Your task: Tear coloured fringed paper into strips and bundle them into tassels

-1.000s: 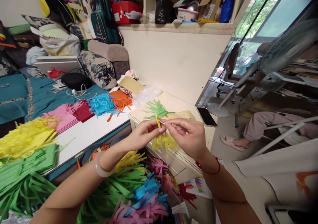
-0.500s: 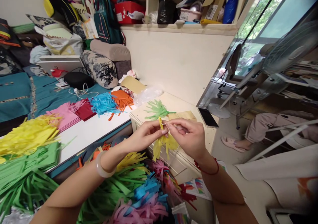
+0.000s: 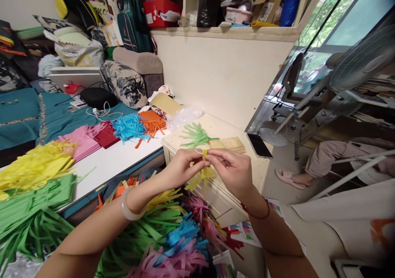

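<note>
Pinched between the fingertips of both hands is a yellow tissue-paper tassel [image 3: 202,178], its top folded and its fringe hanging down. My left hand [image 3: 180,166] grips it from the left, and a thin white string [image 3: 199,151] curves over near those fingertips. From the other side my right hand [image 3: 233,170] is closed with thumb and forefinger at the tassel's top. The fingers hide where string and paper meet. Just beyond the hands, a green tassel [image 3: 197,135] lies on the cream cabinet [image 3: 173,144] beside a tan paper packet [image 3: 231,144].
A phone [image 3: 259,145] rests at the cabinet's right edge. On the white board [image 3: 92,175] at left are yellow fringed paper [image 3: 40,163], green fringed paper [image 3: 33,216], and pink, red, blue and orange stacks. More colourful fringes [image 3: 173,245] lie below my arms. Another person's legs [image 3: 327,158] show at right.
My hands have come closer together at the tassel's top. The folded top is lower between the fingers, and the string now arcs on its left side.
</note>
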Demonstrator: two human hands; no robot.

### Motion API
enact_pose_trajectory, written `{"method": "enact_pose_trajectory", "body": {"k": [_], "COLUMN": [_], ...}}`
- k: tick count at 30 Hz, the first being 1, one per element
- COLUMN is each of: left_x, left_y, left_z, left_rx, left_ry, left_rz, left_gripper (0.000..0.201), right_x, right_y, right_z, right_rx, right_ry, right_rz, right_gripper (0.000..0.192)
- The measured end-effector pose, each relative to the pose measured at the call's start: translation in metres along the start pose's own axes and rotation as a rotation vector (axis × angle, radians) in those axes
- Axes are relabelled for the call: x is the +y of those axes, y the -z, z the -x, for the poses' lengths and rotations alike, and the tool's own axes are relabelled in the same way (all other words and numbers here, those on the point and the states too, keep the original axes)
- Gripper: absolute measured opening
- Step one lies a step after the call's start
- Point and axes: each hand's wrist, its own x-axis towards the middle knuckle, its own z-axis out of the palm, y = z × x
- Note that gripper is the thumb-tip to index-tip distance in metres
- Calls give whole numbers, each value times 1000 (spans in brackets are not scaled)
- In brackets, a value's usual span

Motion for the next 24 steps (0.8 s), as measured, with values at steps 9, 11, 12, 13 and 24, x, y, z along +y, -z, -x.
{"method": "enact_pose_trajectory", "body": {"k": [9,11,12,13,24], "left_x": [-12,-15,-17,-18,-98], "left_y": [-6,-10,-13,-16,-33], "left_z": [-7,-9,-10,-10,-95], "left_rx": [-82,-176,-241,-318,-595], "left_ry": [20,57,75,92,415], "left_rz": [-186,-260,-310,-363,-407], "left_gripper": [21,21,21,21,8], "right_x": [21,29,34,38,60], "right_y": [-9,-10,-10,-9,33], "right_z": [2,0,-2,-4,-6], "right_rx": [-56,-87,-100,-104,79], "right_ry": [-63,-99,-122,-142,-432], "right_rz": [0,-81,-139,-206,-789], "right_gripper": [6,5,6,6,43]}}
